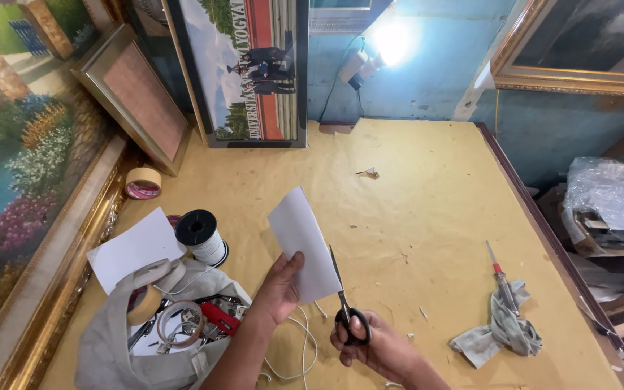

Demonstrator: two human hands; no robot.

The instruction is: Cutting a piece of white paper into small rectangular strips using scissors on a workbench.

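Observation:
My left hand [280, 289] holds a white sheet of paper [303, 243] by its lower left edge, tilted above the table. My right hand [373, 347] grips black-handled scissors [345, 303], their blades pointing up along the paper's right edge. Whether the blades touch the paper I cannot tell. Both hands hover over the front middle of the yellow-brown table top [427, 209].
A grey cloth bag [120, 339] with tape rolls and tools lies front left. Beside it sit a second white sheet [133, 247], a spool of white cord [200, 235] and a tape roll [143, 182]. A red-handled screwdriver [501, 278] rests on a grey rag [500, 332]. Framed pictures line the left and back.

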